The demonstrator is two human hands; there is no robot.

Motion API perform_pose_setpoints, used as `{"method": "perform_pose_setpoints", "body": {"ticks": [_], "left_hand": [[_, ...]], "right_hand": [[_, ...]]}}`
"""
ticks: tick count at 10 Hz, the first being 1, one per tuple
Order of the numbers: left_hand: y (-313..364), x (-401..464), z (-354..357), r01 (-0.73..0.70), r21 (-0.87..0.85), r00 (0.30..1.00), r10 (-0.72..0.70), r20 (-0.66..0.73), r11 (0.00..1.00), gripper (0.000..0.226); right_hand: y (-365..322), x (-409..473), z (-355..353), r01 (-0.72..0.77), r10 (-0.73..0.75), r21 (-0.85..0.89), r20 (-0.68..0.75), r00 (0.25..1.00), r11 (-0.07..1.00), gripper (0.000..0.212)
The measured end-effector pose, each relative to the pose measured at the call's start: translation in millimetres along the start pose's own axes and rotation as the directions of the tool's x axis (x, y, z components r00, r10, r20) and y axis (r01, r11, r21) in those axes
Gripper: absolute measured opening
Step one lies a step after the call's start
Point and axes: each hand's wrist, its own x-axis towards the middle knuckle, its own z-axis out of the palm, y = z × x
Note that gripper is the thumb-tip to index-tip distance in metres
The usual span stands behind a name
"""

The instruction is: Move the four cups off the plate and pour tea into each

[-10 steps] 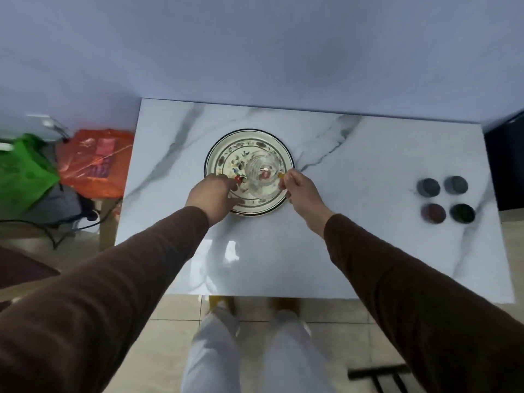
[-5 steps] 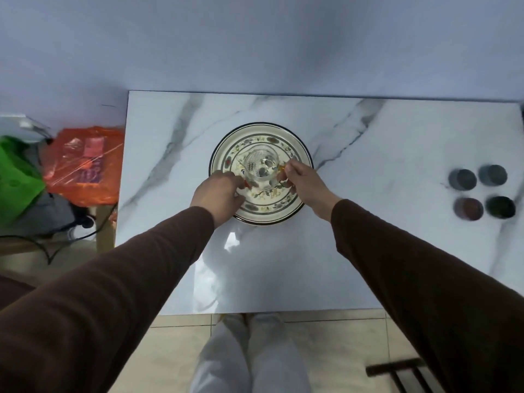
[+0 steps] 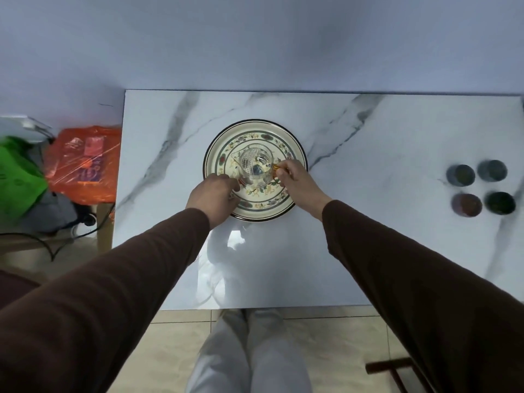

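A clear glass pitcher [image 3: 254, 169] with an amber handle stands in the middle of the flower-patterned plate [image 3: 256, 211]. My right hand [image 3: 295, 181] pinches that handle from the right. My left hand [image 3: 214, 195] lies over the plate's front-left rim. Its curled fingers reach the pitcher's lower left side, and whether they grip it is hidden. Four small dark cups [image 3: 480, 191] stand in a square on the marble table [image 3: 368, 251] at the far right, off the plate. What the cups contain cannot be made out.
The table's left edge borders an orange plastic bag [image 3: 85, 163], a green bag [image 3: 17, 177] and cables on a low stand. A wall runs along the table's far edge. My legs are below the front edge, and a dark wooden piece [image 3: 388, 370] lies on the floor at the right.
Both hands and the pitcher keep their places on the plate. Only the view has shifted, so the cups now sit farther right in the frame.
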Motion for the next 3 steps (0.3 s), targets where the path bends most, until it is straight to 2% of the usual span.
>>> {"method": "perform_pose_setpoints", "body": {"ticks": [1,2,3], "left_hand": [[7.8,-8.4,-6.1,0.007,0.01,1.0,-0.007,-0.002,1.0,0.027],[16.2,-20.6,-13.6,0.015,0.028,1.0,-0.015,0.016,1.0,0.029],[26.6,-35.5,-29.7,0.0,0.033,1.0,0.0,0.0,0.999,0.03]], "right_hand": [[3.6,-14.9,-7.0,-0.01,0.008,-0.241,-0.008,1.0,0.971,0.045],[5.2,-37.9,-13.7,-0.015,0.017,-0.393,0.002,1.0,0.919,0.046],[-8.3,-67.8,-22.5,0.052,-0.047,-0.542,0.023,0.999,0.839,0.044]]}}
